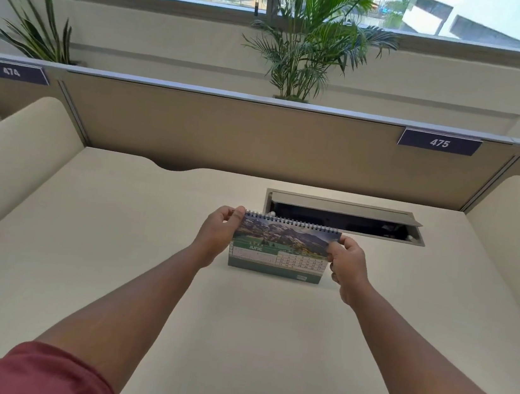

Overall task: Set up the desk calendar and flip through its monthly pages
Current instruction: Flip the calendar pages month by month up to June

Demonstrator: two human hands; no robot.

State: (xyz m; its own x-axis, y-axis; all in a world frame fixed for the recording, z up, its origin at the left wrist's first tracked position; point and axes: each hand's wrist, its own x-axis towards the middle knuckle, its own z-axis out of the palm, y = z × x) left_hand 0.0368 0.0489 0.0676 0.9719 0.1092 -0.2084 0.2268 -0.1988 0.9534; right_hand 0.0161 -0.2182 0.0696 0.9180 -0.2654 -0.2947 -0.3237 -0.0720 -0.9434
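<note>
A spiral-bound desk calendar stands upright on the cream desk, a little beyond the desk's middle. Its front page shows a mountain photo above a green band reading JUNE and a date grid. My left hand pinches the calendar's upper left corner at the wire binding. My right hand grips the right edge of the front page, thumb on the picture. Both forearms reach forward from dark red sleeves.
Just behind the calendar an open cable tray is recessed in the desk, its lid raised. A tan partition with the number plate 475 closes the back. Cream side dividers stand left and right. Potted palms stand beyond, under a window.
</note>
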